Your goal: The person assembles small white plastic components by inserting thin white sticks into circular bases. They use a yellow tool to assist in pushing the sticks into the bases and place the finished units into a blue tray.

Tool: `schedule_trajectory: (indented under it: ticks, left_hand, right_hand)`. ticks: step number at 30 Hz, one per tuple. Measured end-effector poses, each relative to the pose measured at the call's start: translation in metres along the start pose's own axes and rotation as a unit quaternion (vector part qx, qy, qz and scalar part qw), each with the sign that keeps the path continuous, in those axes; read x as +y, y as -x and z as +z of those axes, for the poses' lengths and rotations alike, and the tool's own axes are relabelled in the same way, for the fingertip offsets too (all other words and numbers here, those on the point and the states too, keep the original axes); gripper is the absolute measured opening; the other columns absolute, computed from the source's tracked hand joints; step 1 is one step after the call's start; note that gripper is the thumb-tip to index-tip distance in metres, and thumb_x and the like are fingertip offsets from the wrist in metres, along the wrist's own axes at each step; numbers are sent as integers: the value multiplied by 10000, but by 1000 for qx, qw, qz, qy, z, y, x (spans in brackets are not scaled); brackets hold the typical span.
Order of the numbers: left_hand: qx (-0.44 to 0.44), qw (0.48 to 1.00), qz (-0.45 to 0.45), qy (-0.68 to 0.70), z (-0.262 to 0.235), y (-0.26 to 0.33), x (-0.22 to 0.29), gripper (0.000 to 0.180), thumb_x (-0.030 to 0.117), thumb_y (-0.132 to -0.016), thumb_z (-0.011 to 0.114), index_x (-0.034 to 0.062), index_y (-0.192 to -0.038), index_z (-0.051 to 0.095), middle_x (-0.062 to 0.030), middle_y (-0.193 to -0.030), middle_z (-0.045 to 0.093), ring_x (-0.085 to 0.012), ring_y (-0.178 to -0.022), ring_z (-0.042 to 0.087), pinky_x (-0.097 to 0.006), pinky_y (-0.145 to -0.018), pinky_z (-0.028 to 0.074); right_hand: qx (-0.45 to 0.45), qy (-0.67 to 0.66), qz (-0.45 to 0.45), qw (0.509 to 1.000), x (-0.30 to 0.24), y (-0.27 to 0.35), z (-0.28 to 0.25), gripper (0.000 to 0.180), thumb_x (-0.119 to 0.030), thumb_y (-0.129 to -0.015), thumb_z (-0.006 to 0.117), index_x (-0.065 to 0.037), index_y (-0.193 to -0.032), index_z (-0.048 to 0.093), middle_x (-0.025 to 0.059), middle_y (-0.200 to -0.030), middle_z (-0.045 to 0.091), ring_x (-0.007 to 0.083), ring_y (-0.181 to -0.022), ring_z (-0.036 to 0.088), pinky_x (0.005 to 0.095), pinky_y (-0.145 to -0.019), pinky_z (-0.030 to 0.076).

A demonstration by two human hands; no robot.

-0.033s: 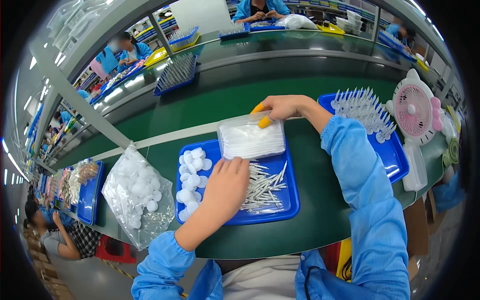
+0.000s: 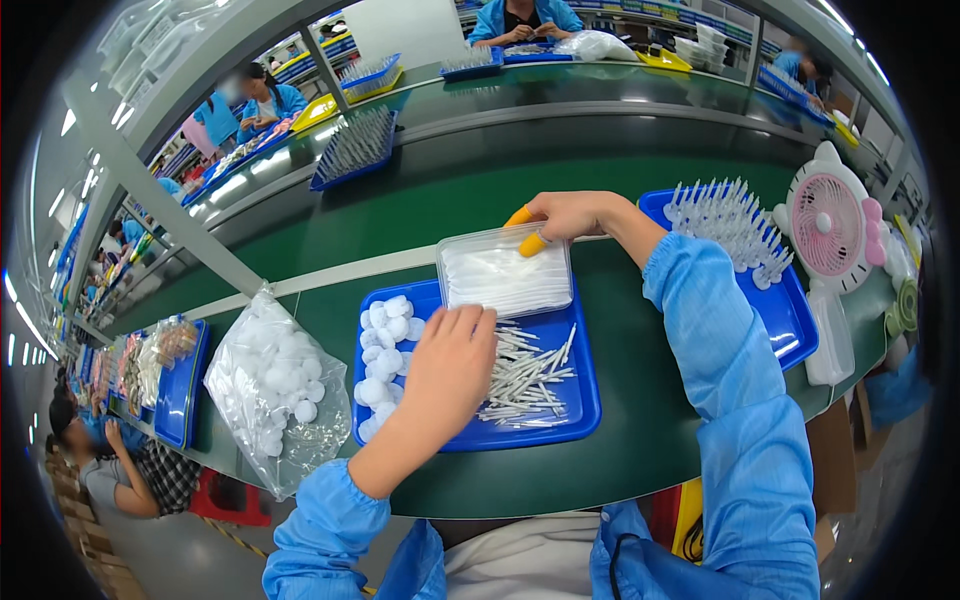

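My right hand (image 2: pixel 565 218), with yellow finger cots, grips the far edge of a clear plastic box (image 2: pixel 505 275) full of thin white sticks. The box overlaps the far side of a blue tray (image 2: pixel 520 437). My left hand (image 2: pixel 450 365) is over the tray, at the box's near edge. Its fingers are bent and pressed together, their tips hidden. Inside the tray, round white pieces (image 2: pixel 378 362) lie on the left and a loose heap of slim white sticks (image 2: pixel 525 385) on the right.
A clear bag of white round pieces (image 2: pixel 275 375) stands at left. On the right are a blue tray of upright clear pieces (image 2: pixel 720 225), a pink-and-white fan (image 2: pixel 826 220) and a translucent container (image 2: pixel 828 335). A grey post (image 2: pixel 180 215) rises at left. Co-workers sit beyond the bench.
My left hand's fingers have moved very slightly down at the box's near edge. The rest looks almost the same.
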State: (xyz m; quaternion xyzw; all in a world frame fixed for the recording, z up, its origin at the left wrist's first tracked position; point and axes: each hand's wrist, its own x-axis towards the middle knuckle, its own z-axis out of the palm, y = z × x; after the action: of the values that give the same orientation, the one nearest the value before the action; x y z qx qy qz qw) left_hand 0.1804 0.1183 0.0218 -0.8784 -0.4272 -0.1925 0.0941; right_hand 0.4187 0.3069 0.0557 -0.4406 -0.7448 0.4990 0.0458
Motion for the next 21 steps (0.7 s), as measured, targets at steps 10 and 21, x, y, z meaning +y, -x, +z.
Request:
schedule_trajectory:
  ticks: [10, 21]
  left_hand:
    - [27, 999, 29, -35, -22, -34, -34, 89, 105, -911, 731, 49, -980, 734, -132, -1143, 691, -308, -1115, 664, -517, -1137, 424]
    - [3, 981, -140, 132, -41, -65, -78, 235, 152, -910, 675, -77, -867, 705, -285, -834, 679, -469, -821, 672, -514, -764, 532]
  right_hand:
    - [-63, -95, -39, 993, 14, -8, 7, 479, -147, -924, 772, 39, -1352, 662, 66, -1189, 728, 114, -1055, 666, 267, -921, 537]
    - [79, -432, -90, 894, 20, 16, 33, 467, -369, -1109, 479, -21, -1406, 571, 171, -1401, 643, 264, -1270, 633, 453, -1106, 477]
